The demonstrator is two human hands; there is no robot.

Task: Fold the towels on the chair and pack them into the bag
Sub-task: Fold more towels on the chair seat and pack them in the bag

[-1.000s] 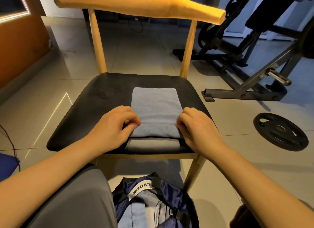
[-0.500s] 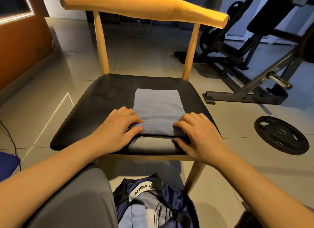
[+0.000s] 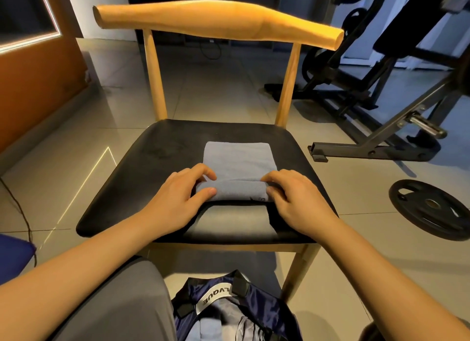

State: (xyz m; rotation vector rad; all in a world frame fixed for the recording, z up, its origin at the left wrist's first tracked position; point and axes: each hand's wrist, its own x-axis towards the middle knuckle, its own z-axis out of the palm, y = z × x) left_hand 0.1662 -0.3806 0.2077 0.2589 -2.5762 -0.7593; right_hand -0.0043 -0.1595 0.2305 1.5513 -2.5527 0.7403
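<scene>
A grey-blue towel (image 3: 239,160) lies folded on the black seat of a wooden chair (image 3: 157,162). Its near edge is rolled up and lifted off the seat. My left hand (image 3: 178,195) pinches the left end of that rolled edge between thumb and fingers. My right hand (image 3: 295,198) grips the right end the same way. Below the chair's front edge, a dark blue bag (image 3: 264,307) stands open on the floor, with light fabric visible inside.
A weight bench frame (image 3: 376,149) stands to the right of the chair, and a black weight plate (image 3: 429,208) lies on the tiled floor beside it. An orange panel (image 3: 38,68) lines the left. My grey-clad knee (image 3: 114,305) is at the lower left.
Both hands have carried the towel's near edge farther from the seat's front, rolling it over the rest. More bare seat shows in front of the towel.
</scene>
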